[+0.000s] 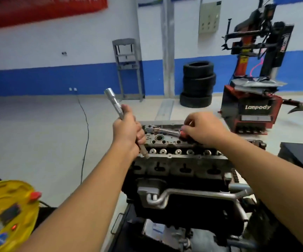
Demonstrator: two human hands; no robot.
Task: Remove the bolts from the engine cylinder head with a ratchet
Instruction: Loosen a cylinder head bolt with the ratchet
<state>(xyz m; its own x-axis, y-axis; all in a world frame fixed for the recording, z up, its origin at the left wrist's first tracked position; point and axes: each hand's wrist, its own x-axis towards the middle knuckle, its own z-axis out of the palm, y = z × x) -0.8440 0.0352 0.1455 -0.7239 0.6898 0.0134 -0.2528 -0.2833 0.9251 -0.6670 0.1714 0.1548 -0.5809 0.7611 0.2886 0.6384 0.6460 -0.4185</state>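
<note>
Left hand (pixel 128 128) clenches long extension bar (pixel 117 106); right hand (pixel 201 129) grasps ratchet (pixel 162 130) handle atop cylinder head (pixel 179 159). Steel, rigid, likely oily-slick.

One word can be read: "Lanpody", in white slanted letters on the dark front panel of the red tyre machine (pixel 252 106) at the far right. A pale label (pixel 256 118) sits just below that word, its print too blurred to read. The red banner (pixel 43 10) on the far wall at top left is blurred; no letters can be made out. The extension bar's (pixel 117 106) markings cannot be read.
</note>
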